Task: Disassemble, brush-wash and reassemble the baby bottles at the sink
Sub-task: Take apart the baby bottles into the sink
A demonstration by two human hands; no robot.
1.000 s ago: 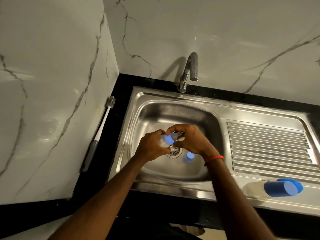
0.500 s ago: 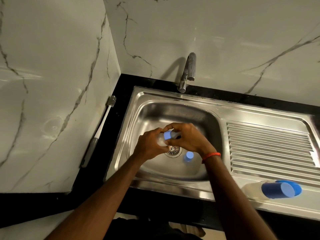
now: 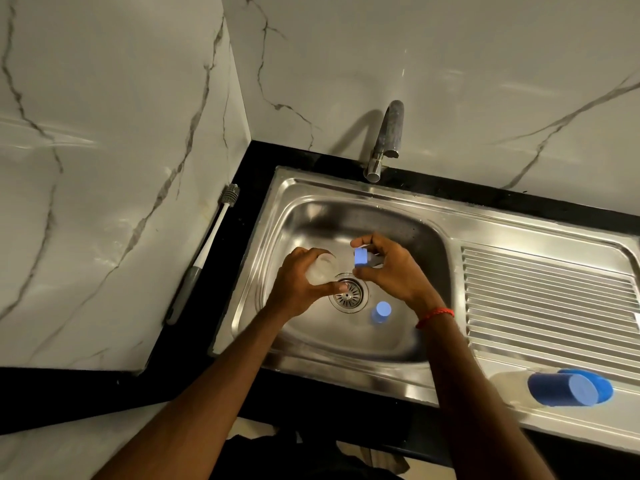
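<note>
Sink (image 3: 346, 190): left hand (image 3: 297, 287) grips bottle (image 3: 320, 270), mouth rightward; right hand (image 3: 393, 273) pinches collar (image 3: 361, 257).

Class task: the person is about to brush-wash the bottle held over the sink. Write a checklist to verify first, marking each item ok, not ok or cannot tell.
1. Collar off: ok. The left hand holds the clear bottle body, the right hand pinches the blue collar, apart.
2. Reach of the brush: probably ok, it leans on the left wall.
3. Free hand: not ok, both hold parts.
4. Water running: not ok, no stream at the tap.
5. Loose blue cap: ok, in the basin beside the drain.
6. The second bottle opened: not ok, capped on the drainboard.
</note>
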